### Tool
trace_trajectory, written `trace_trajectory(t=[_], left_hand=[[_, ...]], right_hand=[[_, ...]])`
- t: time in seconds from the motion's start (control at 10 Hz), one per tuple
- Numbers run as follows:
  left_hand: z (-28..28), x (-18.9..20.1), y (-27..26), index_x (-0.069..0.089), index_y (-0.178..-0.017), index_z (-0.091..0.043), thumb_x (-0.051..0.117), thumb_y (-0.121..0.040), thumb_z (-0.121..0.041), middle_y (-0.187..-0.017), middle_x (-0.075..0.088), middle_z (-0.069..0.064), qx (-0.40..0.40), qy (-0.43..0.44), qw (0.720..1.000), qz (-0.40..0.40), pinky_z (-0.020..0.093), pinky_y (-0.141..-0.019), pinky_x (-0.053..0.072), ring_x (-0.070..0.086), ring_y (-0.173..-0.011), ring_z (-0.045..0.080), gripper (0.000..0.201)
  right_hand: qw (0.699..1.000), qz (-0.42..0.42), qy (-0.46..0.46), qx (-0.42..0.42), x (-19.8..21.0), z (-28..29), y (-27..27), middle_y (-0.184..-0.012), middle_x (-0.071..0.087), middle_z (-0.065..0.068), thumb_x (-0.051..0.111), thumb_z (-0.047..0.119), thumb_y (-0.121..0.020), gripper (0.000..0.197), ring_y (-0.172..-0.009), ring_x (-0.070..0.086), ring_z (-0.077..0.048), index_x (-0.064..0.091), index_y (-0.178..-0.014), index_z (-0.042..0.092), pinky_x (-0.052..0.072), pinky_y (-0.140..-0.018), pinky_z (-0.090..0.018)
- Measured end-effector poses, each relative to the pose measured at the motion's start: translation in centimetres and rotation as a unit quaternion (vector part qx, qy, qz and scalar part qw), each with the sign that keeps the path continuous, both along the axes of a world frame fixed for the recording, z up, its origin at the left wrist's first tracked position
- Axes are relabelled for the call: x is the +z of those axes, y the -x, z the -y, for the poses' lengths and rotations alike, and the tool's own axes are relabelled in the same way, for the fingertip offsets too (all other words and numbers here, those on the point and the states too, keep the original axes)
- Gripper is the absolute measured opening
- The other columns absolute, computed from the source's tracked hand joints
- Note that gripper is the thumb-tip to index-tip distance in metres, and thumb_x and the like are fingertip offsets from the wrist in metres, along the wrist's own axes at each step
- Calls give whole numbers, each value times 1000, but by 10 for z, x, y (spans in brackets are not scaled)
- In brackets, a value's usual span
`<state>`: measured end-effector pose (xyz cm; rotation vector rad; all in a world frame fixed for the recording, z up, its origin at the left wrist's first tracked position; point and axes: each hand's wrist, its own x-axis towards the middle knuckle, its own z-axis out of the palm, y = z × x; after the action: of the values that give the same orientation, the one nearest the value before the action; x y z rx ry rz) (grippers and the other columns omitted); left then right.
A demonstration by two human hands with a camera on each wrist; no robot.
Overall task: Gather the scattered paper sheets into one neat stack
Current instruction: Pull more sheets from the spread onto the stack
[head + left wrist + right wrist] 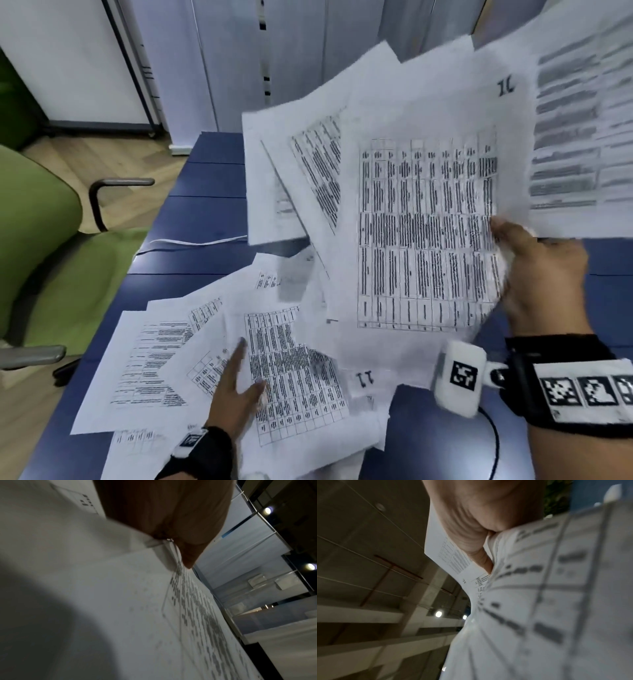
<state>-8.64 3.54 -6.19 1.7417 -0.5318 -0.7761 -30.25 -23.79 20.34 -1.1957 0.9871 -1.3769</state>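
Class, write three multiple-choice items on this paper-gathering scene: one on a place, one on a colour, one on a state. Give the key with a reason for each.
1. Where does the left hand rest?
A. on the sheets lying on the table
B. on the green chair
C. on the floor

2. What colour is the table?
A. red
B. dark blue
C. white

3. What is the state of the right hand?
A. flat and holding nothing
B. gripping a fanned bundle of sheets raised off the table
C. holding a pen

Key:
1 A, its straight fingers lie flat on the printed sheets on the table.
2 B, bare dark blue surface shows between the papers.
3 B, its thumb presses the raised bundle of sheets, which stands well above the table.
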Motion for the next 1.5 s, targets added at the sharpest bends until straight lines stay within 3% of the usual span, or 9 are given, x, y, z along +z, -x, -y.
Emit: trace_trajectory(t=[0.1,0.3,0.4,0.6,0.7,0.9,1.2,1.4,1.5], left_hand=[[2,10,-6,67,-115,-37,75,-61,-65,-139,48,-15,45,4,988,-148,41,-114,27,39,-136,13,62],[0,10,-29,67,-119,-34,36,-65,-94,-146,45,-8,13,-16,954,-300,51,-117,23,35,-140,15,87],[7,20,-24,72,-109,-13,55,-76,-66,-119,69,7,7,1,945,-326,49,-106,41,61,-116,28,65],[16,15,-9,70,-70,-7,84,-66,-32,-77,70,-5,9,-54,994,-93,12,-65,46,66,-70,10,29],[21,6,-6,78,-86,-12,84,-70,-16,-86,77,-2,36,-89,994,-52,28,-79,55,71,-80,9,17],[15,-11,-11,69,-105,-10,73,-81,-5,-101,74,6,81,-72,990,-95,44,-96,50,69,-97,25,25],[11,-10,-7,60,-120,-19,65,-88,-7,-116,70,1,82,-36,980,-178,48,-104,43,63,-112,24,35],[7,-3,-1,54,-125,-24,87,-64,-20,-115,69,-5,25,-27,989,-141,28,-87,53,64,-108,13,69],[4,-7,-2,51,-128,-29,87,-66,-18,-121,66,-8,19,-52,992,-116,37,-98,49,62,-112,12,72]], right_hand=[[996,-16,-84,-1,-53,9,-6,-62,68,11,83,19,-68,46,-52,60,6,60,-101,-5,53,-60,-19],[966,-125,-227,28,-172,-22,-23,-90,66,-19,77,4,-74,37,-82,65,-31,58,-97,-17,53,-74,-33],[941,-168,-288,56,-211,-40,-25,-87,65,-14,75,0,-76,24,-88,63,-32,59,-92,-7,49,-88,-39],[903,-213,-346,140,-256,-47,-27,-59,48,11,65,28,-89,26,-48,48,1,47,-74,17,38,-51,-21],[894,-142,-402,137,-263,-38,-31,-94,68,-5,46,45,-97,33,-87,65,-25,55,-110,16,54,-85,-42],[885,-335,-314,80,-259,9,-6,-92,56,-13,52,27,-93,28,-85,54,-24,57,-102,1,47,-87,-40],[709,-585,-237,314,-228,16,-6,-84,55,-8,45,23,-99,18,-71,51,-20,53,-91,10,42,-73,-28],[681,-571,-204,410,-226,-21,-66,-62,50,-8,37,15,-98,24,-47,45,-18,52,-83,4,38,-43,-23],[681,-552,-208,435,-231,-27,-81,-72,56,-8,34,19,-99,25,-54,49,-19,54,-96,6,39,-46,-23]])
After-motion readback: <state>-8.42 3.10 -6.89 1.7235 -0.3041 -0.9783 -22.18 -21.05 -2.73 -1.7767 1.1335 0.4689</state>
